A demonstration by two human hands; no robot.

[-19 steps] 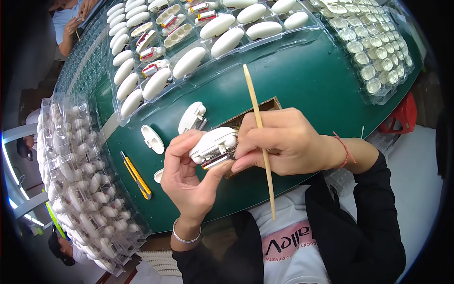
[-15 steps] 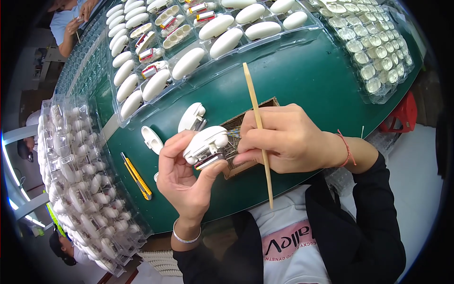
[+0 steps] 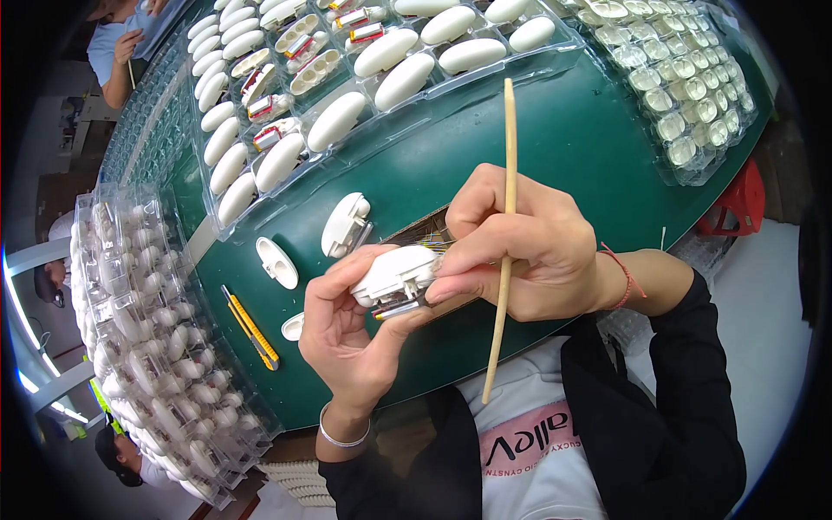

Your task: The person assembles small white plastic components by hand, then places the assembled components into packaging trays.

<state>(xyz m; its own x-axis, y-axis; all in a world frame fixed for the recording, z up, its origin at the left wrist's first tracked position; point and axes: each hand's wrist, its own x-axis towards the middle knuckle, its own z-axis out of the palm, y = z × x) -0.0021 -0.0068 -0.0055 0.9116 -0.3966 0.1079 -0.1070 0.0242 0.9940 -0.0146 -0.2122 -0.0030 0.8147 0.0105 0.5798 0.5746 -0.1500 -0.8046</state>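
My left hand grips a white oval plastic case, its open underside showing a dark inner part and a bit of yellow and red. My right hand carries a wooden stick threaded between its fingers. Its thumb and fingertips are pinched against the case's right end; anything small between them is hidden. Behind the hands a cardboard box of thin coloured wires is partly covered. A second white case lies just beyond my left hand. An open half shell and a partly hidden shell lie to its left.
A yellow utility knife rests on the green table. Clear trays of white shells fill the far side. Stacked filled trays stand left and far right. A red stool stands beyond the right edge; another person sits far left.
The case in my left hand has shifted slightly right and down. My right fingertips have come from the wire box onto the case's end, and the stick now leans the other way.
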